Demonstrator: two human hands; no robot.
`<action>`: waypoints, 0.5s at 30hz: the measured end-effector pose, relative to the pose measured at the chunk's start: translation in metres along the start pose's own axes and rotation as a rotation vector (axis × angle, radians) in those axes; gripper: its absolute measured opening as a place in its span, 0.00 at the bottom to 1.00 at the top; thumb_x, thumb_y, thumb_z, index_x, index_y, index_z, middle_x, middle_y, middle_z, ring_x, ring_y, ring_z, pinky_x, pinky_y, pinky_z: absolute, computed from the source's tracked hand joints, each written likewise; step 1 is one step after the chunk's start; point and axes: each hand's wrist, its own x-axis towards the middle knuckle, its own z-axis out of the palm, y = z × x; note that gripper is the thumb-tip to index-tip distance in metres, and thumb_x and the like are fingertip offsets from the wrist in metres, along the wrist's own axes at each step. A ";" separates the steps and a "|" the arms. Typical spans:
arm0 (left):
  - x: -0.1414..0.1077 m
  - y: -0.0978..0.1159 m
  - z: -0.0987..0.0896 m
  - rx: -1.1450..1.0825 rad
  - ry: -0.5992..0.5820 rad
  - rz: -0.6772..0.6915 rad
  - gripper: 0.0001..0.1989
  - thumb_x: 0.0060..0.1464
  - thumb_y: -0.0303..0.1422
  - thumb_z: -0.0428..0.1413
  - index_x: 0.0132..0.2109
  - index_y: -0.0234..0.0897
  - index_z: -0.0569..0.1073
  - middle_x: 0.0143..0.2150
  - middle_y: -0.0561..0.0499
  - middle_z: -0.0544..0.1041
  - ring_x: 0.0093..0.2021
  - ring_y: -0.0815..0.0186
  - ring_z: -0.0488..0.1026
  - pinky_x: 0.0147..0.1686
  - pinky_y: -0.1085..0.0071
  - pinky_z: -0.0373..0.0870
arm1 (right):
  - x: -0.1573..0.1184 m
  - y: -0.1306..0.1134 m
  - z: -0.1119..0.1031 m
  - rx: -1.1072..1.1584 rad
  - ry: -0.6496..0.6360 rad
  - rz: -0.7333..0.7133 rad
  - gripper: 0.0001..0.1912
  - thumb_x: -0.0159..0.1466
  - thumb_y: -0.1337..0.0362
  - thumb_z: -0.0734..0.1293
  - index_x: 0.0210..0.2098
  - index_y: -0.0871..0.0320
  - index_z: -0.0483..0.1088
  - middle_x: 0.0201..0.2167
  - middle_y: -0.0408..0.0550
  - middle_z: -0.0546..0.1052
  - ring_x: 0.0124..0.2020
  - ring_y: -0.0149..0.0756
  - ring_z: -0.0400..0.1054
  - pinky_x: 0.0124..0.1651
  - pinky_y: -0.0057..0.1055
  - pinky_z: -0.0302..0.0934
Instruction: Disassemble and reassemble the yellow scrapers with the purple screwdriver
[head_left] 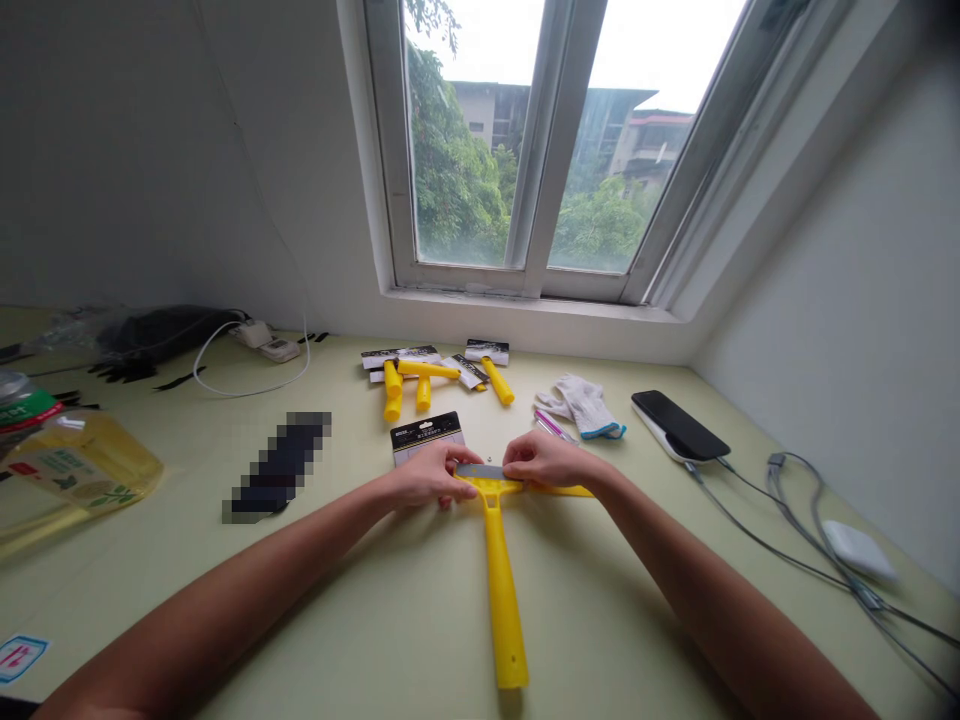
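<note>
A yellow scraper [501, 590] lies in front of me with its long handle pointing toward me and a grey metal blade [480, 471] across its head. My left hand [431, 474] is closed on the left end of the head, thumb in front. At the other end, the fingers of my right hand [546, 460] pinch the blade. A flat yellow strip [562, 491] shows beneath my right wrist, partly hidden. Behind my left hand lies a black and white packaging card [427, 432]. A small speck sits on the table just beyond the blade.
Several yellow-handled scrapers [424, 388] with cards lie near the window. White gloves [581, 402] and a pink pen [555, 427] are right of them. A phone [679, 425], cables and a white case [859, 550] lie right; a blurred-out dark object [279, 468] and an oil bottle [90, 460] left.
</note>
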 end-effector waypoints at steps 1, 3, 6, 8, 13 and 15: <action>0.000 0.001 0.000 -0.026 0.000 0.011 0.27 0.40 0.38 0.66 0.48 0.32 0.74 0.36 0.49 0.73 0.26 0.70 0.68 0.23 0.74 0.66 | 0.000 -0.001 0.000 0.007 -0.001 -0.001 0.12 0.57 0.60 0.64 0.33 0.60 0.75 0.27 0.45 0.76 0.27 0.30 0.66 0.27 0.24 0.56; -0.001 0.003 0.000 -0.062 0.002 0.027 0.24 0.39 0.37 0.66 0.46 0.33 0.75 0.38 0.48 0.74 0.29 0.69 0.70 0.24 0.74 0.68 | 0.000 -0.002 0.000 0.018 0.000 -0.004 0.11 0.57 0.60 0.64 0.33 0.60 0.75 0.28 0.45 0.76 0.28 0.31 0.66 0.27 0.23 0.56; -0.002 0.006 -0.001 -0.102 -0.024 0.045 0.22 0.40 0.34 0.66 0.45 0.33 0.75 0.38 0.49 0.74 0.30 0.69 0.70 0.27 0.73 0.69 | 0.000 -0.002 0.000 0.035 -0.005 -0.002 0.10 0.57 0.61 0.65 0.31 0.60 0.74 0.26 0.45 0.76 0.27 0.30 0.66 0.26 0.23 0.55; -0.003 0.006 -0.002 -0.140 -0.054 0.040 0.23 0.41 0.33 0.66 0.47 0.33 0.75 0.37 0.49 0.75 0.29 0.69 0.71 0.29 0.72 0.70 | 0.001 -0.001 0.002 0.052 -0.019 0.007 0.09 0.57 0.61 0.65 0.30 0.60 0.73 0.24 0.44 0.75 0.25 0.29 0.66 0.25 0.23 0.55; -0.004 0.005 -0.004 -0.225 -0.070 0.000 0.26 0.40 0.33 0.67 0.49 0.34 0.75 0.40 0.48 0.76 0.32 0.68 0.73 0.37 0.69 0.71 | 0.001 -0.001 0.004 0.104 -0.058 0.022 0.08 0.57 0.62 0.65 0.30 0.60 0.72 0.22 0.42 0.74 0.23 0.28 0.66 0.24 0.23 0.55; -0.005 0.004 -0.004 -0.218 -0.064 -0.007 0.27 0.40 0.33 0.67 0.50 0.34 0.75 0.38 0.49 0.77 0.33 0.67 0.74 0.38 0.68 0.71 | 0.001 -0.002 0.004 0.128 -0.077 0.025 0.07 0.56 0.62 0.65 0.29 0.60 0.71 0.21 0.41 0.74 0.22 0.28 0.66 0.25 0.23 0.56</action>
